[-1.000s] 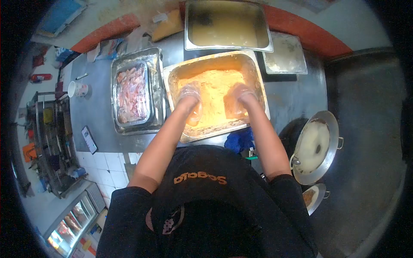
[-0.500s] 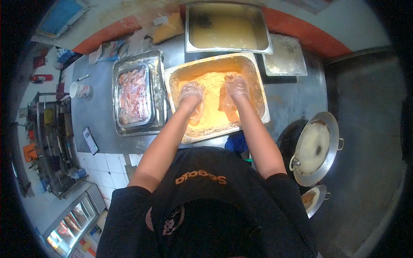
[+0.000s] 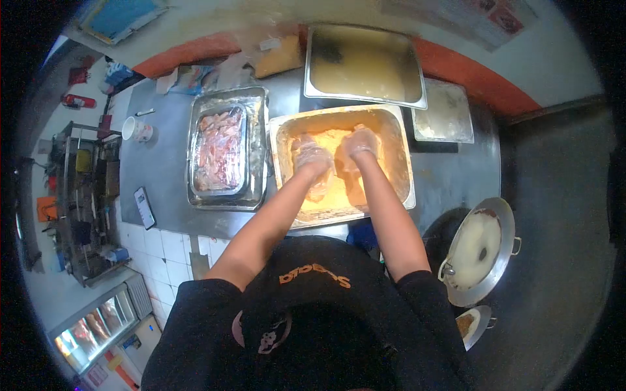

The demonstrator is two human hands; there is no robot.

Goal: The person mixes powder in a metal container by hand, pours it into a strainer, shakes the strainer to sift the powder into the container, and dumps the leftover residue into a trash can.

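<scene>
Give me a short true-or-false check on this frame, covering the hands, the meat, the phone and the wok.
1. The left hand and right hand are both inside the metal pan with the yellow-orange powder. True.
2. The right hand is lifting the pan by its rim. False: it is down inside the pan, over the powder.
3. The raw-looking meat is in a tray left of that pan. True.
4. The phone lies between the meat and the pan. False: the phone lies left of the meat.
5. The large wok is on the person's right. True.
</scene>
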